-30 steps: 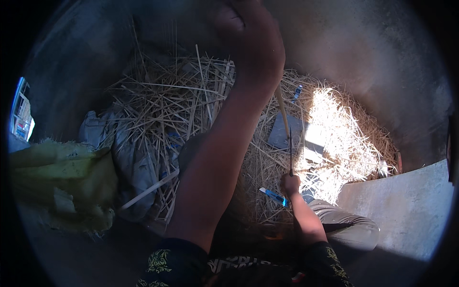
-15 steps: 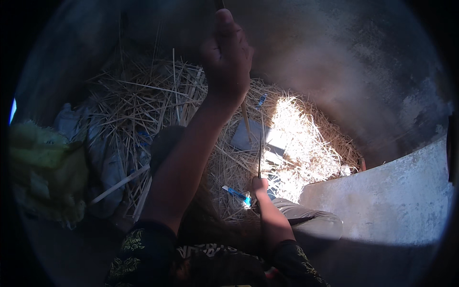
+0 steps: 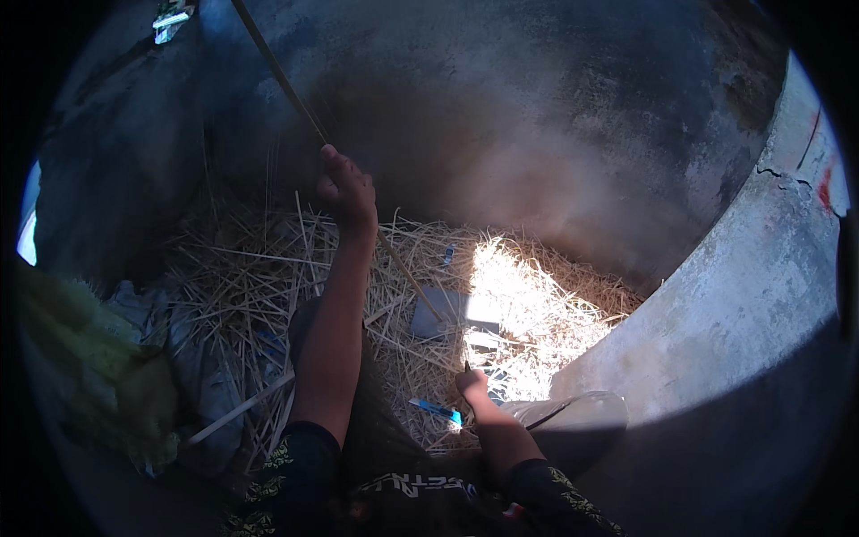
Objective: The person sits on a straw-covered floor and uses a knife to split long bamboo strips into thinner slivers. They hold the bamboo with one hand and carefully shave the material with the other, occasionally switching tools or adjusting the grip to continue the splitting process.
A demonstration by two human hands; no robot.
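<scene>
My left hand (image 3: 347, 192) is raised and closed around a long, thin stick (image 3: 279, 73), which looks like a bamboo strip. The stick runs up past the top left of the picture. Its lower end slants down to a flat grey block (image 3: 428, 324) lying among the shavings. Low and nearer to me, my right hand (image 3: 472, 385) is closed on a thin, dark, blade-like tool (image 3: 467, 366). Only a short tip of it shows above the fist, so I cannot tell its exact kind. A slim blue object (image 3: 437, 412) lies just left of my right hand.
Pale shavings and strips (image 3: 242, 255) cover the floor, brightly sunlit at the right. A curved, worn grey wall (image 3: 546, 134) stands ahead, and a pale low wall (image 3: 689, 313) is on the right. A yellowish sack (image 3: 98, 367) sits at the left, close to a thicker stick (image 3: 237, 413).
The view has tilted upward, so more wall shows. My left hand sits lower and farther left in the picture, and more of the stick is visible. The right hand's blade shows much shorter.
</scene>
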